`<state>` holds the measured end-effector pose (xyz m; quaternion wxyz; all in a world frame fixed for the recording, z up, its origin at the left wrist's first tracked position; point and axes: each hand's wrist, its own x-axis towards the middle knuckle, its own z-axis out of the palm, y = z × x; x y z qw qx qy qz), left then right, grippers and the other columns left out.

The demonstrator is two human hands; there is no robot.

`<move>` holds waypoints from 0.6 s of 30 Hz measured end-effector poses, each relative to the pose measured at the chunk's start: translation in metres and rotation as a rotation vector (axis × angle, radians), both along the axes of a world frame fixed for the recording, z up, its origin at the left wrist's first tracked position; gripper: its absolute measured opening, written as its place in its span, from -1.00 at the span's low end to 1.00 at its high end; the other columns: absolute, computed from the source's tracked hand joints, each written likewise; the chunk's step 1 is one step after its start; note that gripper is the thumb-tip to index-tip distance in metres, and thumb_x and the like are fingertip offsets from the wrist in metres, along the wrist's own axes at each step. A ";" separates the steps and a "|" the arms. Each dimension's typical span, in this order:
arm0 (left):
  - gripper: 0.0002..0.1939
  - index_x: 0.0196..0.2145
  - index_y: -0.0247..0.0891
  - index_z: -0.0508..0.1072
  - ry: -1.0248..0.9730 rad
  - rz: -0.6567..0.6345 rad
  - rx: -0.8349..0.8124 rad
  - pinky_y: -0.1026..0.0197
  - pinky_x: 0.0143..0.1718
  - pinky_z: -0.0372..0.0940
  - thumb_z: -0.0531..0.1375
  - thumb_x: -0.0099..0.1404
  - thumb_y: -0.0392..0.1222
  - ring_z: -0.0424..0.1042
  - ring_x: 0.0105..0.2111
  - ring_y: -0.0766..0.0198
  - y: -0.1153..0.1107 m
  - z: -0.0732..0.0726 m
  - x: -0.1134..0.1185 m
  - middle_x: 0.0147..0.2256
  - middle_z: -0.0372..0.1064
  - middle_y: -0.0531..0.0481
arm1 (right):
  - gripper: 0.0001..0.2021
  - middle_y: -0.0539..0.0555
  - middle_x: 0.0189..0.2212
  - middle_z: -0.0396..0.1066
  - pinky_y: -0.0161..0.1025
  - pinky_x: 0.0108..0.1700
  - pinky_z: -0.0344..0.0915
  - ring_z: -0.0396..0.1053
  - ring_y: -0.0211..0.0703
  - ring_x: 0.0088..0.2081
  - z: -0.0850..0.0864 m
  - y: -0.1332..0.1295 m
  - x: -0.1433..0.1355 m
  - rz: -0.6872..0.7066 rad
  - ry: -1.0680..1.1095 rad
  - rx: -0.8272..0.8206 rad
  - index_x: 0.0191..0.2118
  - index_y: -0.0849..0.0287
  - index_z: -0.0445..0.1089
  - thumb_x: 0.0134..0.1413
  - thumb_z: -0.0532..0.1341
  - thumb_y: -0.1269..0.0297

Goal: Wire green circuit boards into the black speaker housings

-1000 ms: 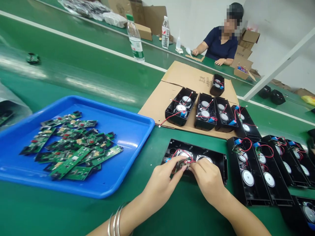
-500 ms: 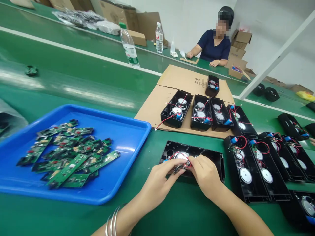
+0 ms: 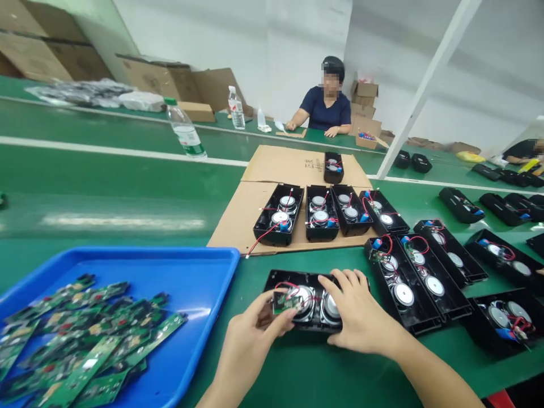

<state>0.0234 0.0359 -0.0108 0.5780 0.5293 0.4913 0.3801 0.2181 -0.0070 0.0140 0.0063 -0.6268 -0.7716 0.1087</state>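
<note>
My left hand (image 3: 259, 331) pinches a small green circuit board (image 3: 285, 303) with red wires over the left end of a black speaker housing (image 3: 293, 327). My right hand (image 3: 361, 309) lies over the right part of that housing with its fingers spread, touching its edge and partly covering one of two round speakers (image 3: 305, 303). To the left is a blue tray (image 3: 212, 300) with several green circuit boards (image 3: 89, 357) in a pile. Several black housings with speakers and wires stand at the right, such as one housing (image 3: 395, 283).
Behind the work, a cardboard sheet (image 3: 232, 224) bears several more housings. A green-capped bottle (image 3: 187, 136) stands on the far left side. Across the line sits a person (image 3: 329, 107) in a dark shirt. A white post (image 3: 420, 96) rises at the back right.
My right hand has left the wires and circuit board, opened, and moved onto the housing's right part. My left hand keeps the board, now further left. The view has shifted right and up.
</note>
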 end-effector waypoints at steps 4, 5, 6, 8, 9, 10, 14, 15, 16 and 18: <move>-0.36 0.03 -0.02 0.22 -0.260 0.197 0.094 0.15 -0.54 0.44 0.30 -0.01 -0.02 0.51 -0.50 0.11 0.002 0.022 -0.017 -0.46 0.51 0.07 | -0.02 0.24 0.19 0.03 0.16 0.18 -0.06 -0.03 0.23 0.17 0.030 -0.029 0.005 -0.098 0.188 -0.023 0.24 0.12 0.01 -0.38 0.43 0.20; -0.40 0.04 0.04 0.19 -0.335 0.254 0.131 0.13 -0.51 0.45 0.26 0.03 0.00 0.52 -0.44 0.09 0.007 0.028 -0.021 -0.42 0.51 0.08 | -0.03 0.21 0.18 0.03 0.12 0.18 -0.03 -0.03 0.20 0.17 0.040 -0.035 0.010 -0.140 0.246 -0.027 0.24 0.11 0.02 -0.39 0.43 0.21; -0.47 0.00 0.07 0.21 -0.378 0.290 0.158 0.11 -0.48 0.46 0.23 0.06 0.02 0.53 -0.37 0.07 0.014 0.033 -0.023 -0.38 0.51 0.08 | -0.04 0.19 0.18 0.04 0.09 0.18 0.00 -0.01 0.16 0.17 0.049 -0.039 0.015 -0.198 0.306 -0.022 0.23 0.11 0.03 -0.39 0.42 0.21; -0.59 -0.09 0.01 0.29 -0.338 0.317 0.175 0.07 -0.33 0.49 0.22 0.09 0.00 0.49 -0.17 0.02 0.033 0.040 -0.024 -0.27 0.48 0.03 | -0.08 0.17 0.16 0.08 0.04 0.16 0.07 0.07 0.10 0.15 0.066 -0.041 0.031 -0.343 0.415 0.028 0.21 0.09 0.04 -0.38 0.40 0.21; -0.60 -0.09 -0.05 0.30 -0.257 0.313 0.149 0.06 -0.25 0.48 0.21 0.09 -0.02 0.44 -0.08 0.02 0.044 0.041 -0.023 -0.18 0.45 -0.01 | -0.10 0.16 0.14 0.10 0.03 0.14 0.10 0.11 0.09 0.13 0.073 -0.038 0.041 -0.418 0.456 0.079 0.20 0.07 0.04 -0.37 0.39 0.19; -0.57 -0.05 -0.11 0.29 -0.156 0.295 0.098 0.05 -0.16 0.46 0.21 0.10 -0.06 0.37 0.01 0.00 0.057 0.039 -0.020 -0.07 0.39 -0.08 | -0.11 0.16 0.14 0.12 0.04 0.13 0.11 0.14 0.09 0.12 0.078 -0.033 0.052 -0.488 0.484 0.152 0.19 0.06 0.04 -0.35 0.38 0.16; -0.33 0.19 -0.31 0.05 0.105 0.206 -0.102 0.00 -0.13 0.42 0.16 0.19 -0.07 0.31 0.07 -0.06 0.113 0.026 -0.005 0.13 0.18 -0.36 | -0.11 0.20 0.11 0.18 0.04 0.12 0.10 0.17 0.13 0.10 0.087 0.011 0.108 -0.711 0.459 0.521 0.15 0.11 0.05 -0.39 0.37 0.03; -0.32 0.19 -0.32 0.06 0.126 0.191 -0.126 0.00 -0.20 0.45 0.17 0.19 -0.05 0.37 0.01 -0.08 0.127 0.023 -0.001 0.10 0.23 -0.38 | -0.10 0.22 0.10 0.19 0.04 0.11 0.10 0.17 0.15 0.10 0.088 0.025 0.124 -0.774 0.413 0.587 0.15 0.13 0.04 -0.40 0.37 0.02; -0.34 0.17 -0.33 0.11 0.136 0.177 -0.139 0.02 -0.28 0.47 0.19 0.19 -0.04 0.44 -0.07 -0.08 0.139 0.022 0.003 0.04 0.30 -0.38 | -0.09 0.24 0.10 0.19 0.05 0.10 0.09 0.16 0.18 0.10 0.089 0.041 0.139 -0.839 0.343 0.638 0.15 0.15 0.03 -0.40 0.37 0.02; -0.46 0.07 -0.32 0.25 0.156 0.140 -0.143 0.07 -0.39 0.47 0.20 0.20 -0.02 0.52 -0.25 0.03 0.161 0.021 0.011 -0.09 0.43 -0.29 | -0.11 0.29 0.10 0.17 0.10 0.05 0.08 0.11 0.27 0.10 0.091 0.070 0.167 -0.969 0.169 0.700 0.15 0.17 0.02 -0.34 0.36 0.00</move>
